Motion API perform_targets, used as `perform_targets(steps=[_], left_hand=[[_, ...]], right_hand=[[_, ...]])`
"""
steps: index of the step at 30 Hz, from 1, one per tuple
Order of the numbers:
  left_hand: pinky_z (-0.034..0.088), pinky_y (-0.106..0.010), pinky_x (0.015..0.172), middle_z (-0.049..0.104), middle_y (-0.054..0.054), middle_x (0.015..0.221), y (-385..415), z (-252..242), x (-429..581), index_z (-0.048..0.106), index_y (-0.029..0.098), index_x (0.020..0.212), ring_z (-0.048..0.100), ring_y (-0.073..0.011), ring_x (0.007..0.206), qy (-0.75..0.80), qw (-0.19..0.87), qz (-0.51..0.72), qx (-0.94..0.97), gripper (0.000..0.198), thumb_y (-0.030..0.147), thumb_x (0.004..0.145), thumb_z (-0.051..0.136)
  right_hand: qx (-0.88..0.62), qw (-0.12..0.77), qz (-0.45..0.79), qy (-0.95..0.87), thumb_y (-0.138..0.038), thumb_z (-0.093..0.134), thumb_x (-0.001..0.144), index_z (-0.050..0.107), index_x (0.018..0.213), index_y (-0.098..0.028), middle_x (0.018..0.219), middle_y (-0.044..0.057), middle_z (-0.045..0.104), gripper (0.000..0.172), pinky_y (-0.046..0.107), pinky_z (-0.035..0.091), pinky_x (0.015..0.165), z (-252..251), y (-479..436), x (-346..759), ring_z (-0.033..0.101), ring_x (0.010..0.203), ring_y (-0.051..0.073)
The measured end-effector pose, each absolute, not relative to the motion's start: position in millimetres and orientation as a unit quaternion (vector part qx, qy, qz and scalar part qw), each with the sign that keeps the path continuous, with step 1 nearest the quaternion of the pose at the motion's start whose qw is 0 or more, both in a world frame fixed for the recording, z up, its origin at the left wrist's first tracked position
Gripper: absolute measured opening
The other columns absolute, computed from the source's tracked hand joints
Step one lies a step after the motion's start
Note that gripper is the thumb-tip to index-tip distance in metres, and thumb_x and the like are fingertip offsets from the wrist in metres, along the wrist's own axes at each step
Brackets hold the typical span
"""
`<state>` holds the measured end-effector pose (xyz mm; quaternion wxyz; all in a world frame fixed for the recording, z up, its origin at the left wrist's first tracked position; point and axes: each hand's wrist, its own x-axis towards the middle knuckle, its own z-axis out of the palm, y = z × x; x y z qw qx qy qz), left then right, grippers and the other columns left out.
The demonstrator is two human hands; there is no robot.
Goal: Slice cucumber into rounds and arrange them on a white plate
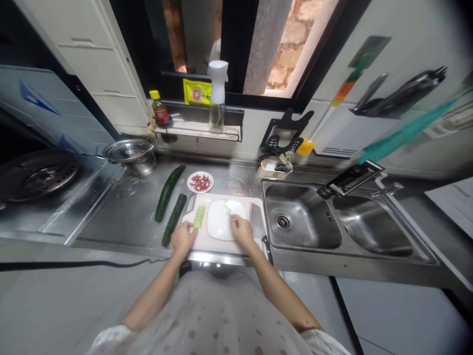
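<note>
A row of pale green cucumber slices (200,215) lies along the left side of a white cutting board (203,245). My left hand (184,237) is curled at the near end of this row, its fingertips closed on the slices there. On the same board sits a white square plate (217,224) with a few slices (227,206) near its far edge. Over the plate's right side, my right hand (241,230) is closed, fingertips pinched at a slice. A knife (256,218) lies flat at the board's right, its black handle (267,249) pointing toward me.
Two whole cucumbers (169,193) (174,220) lie left of the board. Behind it stands a small plate of chopped red pieces (200,182). A double sink (301,214) is on the right. At left are a steel pot (131,157) and a pan (37,175).
</note>
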<state>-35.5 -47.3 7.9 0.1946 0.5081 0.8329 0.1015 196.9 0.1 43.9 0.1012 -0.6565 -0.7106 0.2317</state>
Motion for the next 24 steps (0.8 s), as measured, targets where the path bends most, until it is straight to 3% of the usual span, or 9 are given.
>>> perform_targets(steps=[9, 15, 18, 24], left_hand=[[0.041, -0.024, 0.067, 0.068, -0.002, 0.084, -47.8, 7.3, -29.3, 0.062, 0.021, 0.086, 0.062, -0.0166, 0.079, 0.813, 0.248, 0.231, 0.474, 0.011, 0.029, 0.079, 0.058], [0.045, -0.024, 0.063, 0.065, -0.002, 0.069, -36.8, 19.2, -26.8, 0.063, 0.015, 0.077, 0.061, -0.0157, 0.066, 0.696, 0.394, 0.460, 0.384, 0.029, 0.038, 0.062, 0.072], [0.045, -0.024, 0.062, 0.064, -0.002, 0.066, -30.7, 35.7, -23.1, 0.064, 0.014, 0.073, 0.059, -0.0138, 0.062, 0.648, 0.429, 0.501, 0.379, 0.033, 0.039, 0.056, 0.077], [0.045, -0.023, 0.062, 0.067, -0.002, 0.070, -28.4, 74.5, -12.6, 0.067, 0.014, 0.076, 0.060, -0.0128, 0.064, 0.595, 0.471, 0.516, 0.397, 0.031, 0.035, 0.058, 0.080]], right_hand=[[-0.641, 0.129, 0.240, -0.718, -0.029, 0.036, 0.095, 0.067, 0.113, -0.021, 0.091, 0.005, 0.073, 0.036, 0.021, 0.040, 0.072, 52.6, -9.7, 189.0, 0.065, 0.085, 0.017], [-0.611, 0.217, 0.276, -0.710, -0.028, 0.043, 0.091, 0.069, 0.104, -0.020, 0.082, 0.005, 0.072, 0.030, 0.023, 0.042, 0.070, 62.4, -11.8, 182.1, 0.064, 0.076, 0.017], [-0.584, 0.275, 0.294, -0.705, -0.028, 0.047, 0.088, 0.069, 0.101, -0.020, 0.082, 0.004, 0.070, 0.027, 0.025, 0.044, 0.073, 72.0, -11.2, 176.6, 0.062, 0.075, 0.017], [-0.517, 0.369, 0.285, -0.718, -0.029, 0.052, 0.086, 0.068, 0.098, -0.020, 0.087, 0.005, 0.066, 0.023, 0.030, 0.045, 0.079, 93.8, -9.6, 166.1, 0.059, 0.082, 0.018]])
